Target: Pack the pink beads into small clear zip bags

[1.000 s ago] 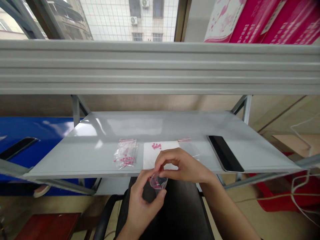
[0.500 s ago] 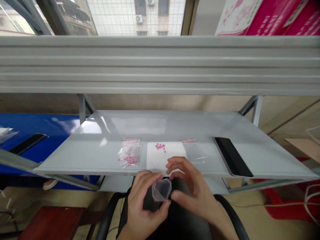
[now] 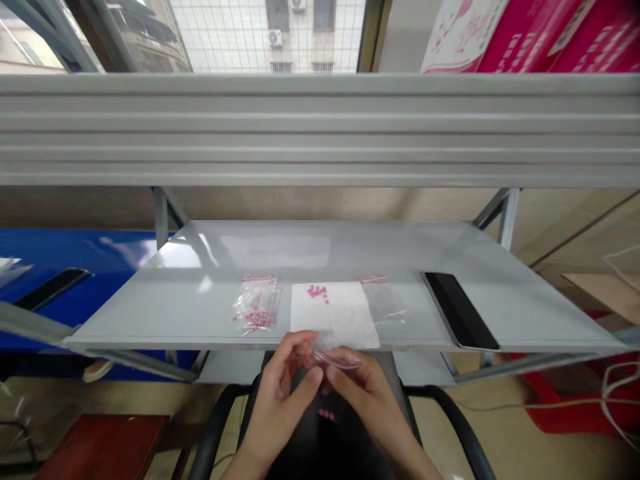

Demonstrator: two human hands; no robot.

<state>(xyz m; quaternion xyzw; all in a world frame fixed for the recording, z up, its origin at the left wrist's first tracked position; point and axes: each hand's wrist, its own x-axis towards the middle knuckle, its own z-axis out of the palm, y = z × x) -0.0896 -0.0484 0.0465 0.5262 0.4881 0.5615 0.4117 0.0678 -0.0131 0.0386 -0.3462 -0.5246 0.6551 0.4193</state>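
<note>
- Far left: a blue worktop (image 3: 75, 250) is showing beyond the grey steel shelf (image 3: 280, 253), which is carrying the small items listed below.
- Left of centre: a clear zip bag (image 3: 257, 305) is lying on the shelf, holding pink beads (image 3: 257, 320). No label is legible on it.
- Left hand (image 3: 278, 400): the fingers are closing on the left end of the clear plastic pouch (image 3: 337, 358), clamping it.
- Centre: the pouch is being held just in front of the shelf edge, above the dark chair seat (image 3: 325, 460), and is lying nearly flat. Handling of this pouch appears to be the step in hand. Any further handling calls for a steady pinch on its thin film.
- Right hand (image 3: 367, 413): the fingers are pressing up under the pouch's right end, gripping it against the left hand's hold.
- Behind the hands: a white paper sheet (image 3: 334, 313) is lying on the shelf, with a cluster of pink beads (image 3: 317, 291) near its far edge.
- Right of the sheet: a second clear bag (image 3: 385, 300) is lying flat.
- Far right: a black smartphone (image 3: 460, 310) is lying face up.
- Top right: pink printed boxes (image 3: 530, 27) are standing above, with their writing too blurred to read.
</note>
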